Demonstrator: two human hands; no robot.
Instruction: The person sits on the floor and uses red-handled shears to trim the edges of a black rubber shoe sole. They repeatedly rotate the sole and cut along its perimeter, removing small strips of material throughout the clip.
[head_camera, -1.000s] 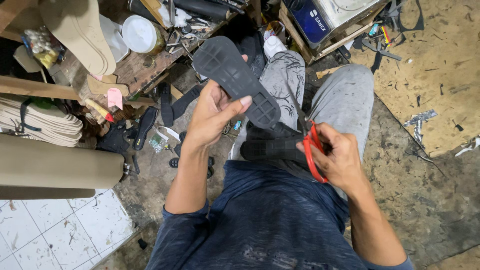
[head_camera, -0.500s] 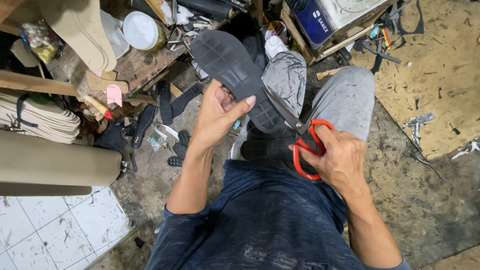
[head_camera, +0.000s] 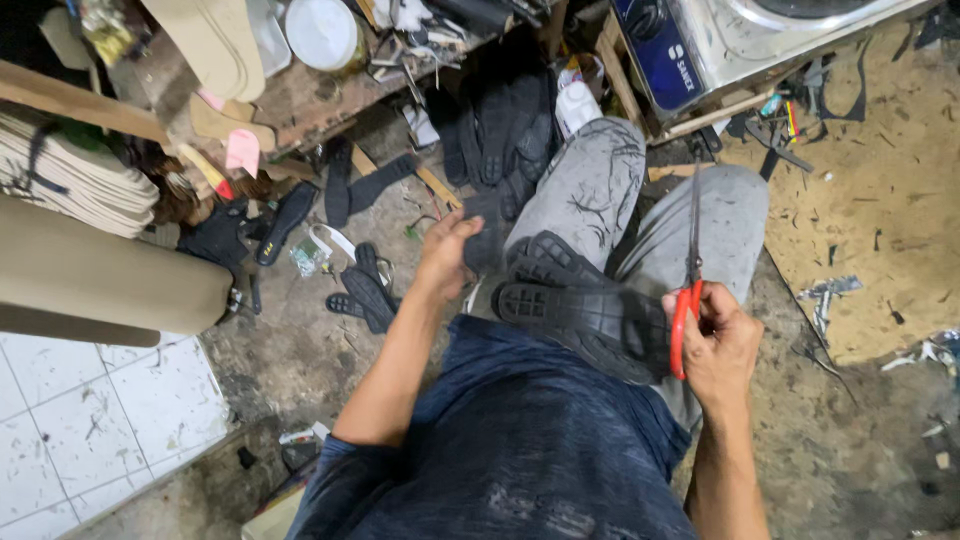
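Observation:
My left hand (head_camera: 447, 258) is out over my left knee, fingers closed on a black rubber sole (head_camera: 487, 237) that hangs below it. Two black treaded soles (head_camera: 580, 312) lie stacked across my lap on my grey trousers (head_camera: 590, 185). My right hand (head_camera: 718, 347) rests by my right thigh and grips red-handled scissors (head_camera: 686, 310). The blades are closed and point up and away from me, beside the stacked soles.
A beige roll (head_camera: 100, 280) and stacked beige insoles (head_camera: 70, 180) lie at left above white floor tiles (head_camera: 90, 410). Black soles (head_camera: 365, 292) litter the dirt floor, with a pile (head_camera: 500, 130) ahead. A cluttered wooden bench (head_camera: 300, 100), a blue-and-steel machine (head_camera: 700, 40) and cardboard (head_camera: 860, 200) surround me.
My left hand has come down from holding a sole up in front of me to my left knee. The scissors have left the sole's edge and now point upward, closed.

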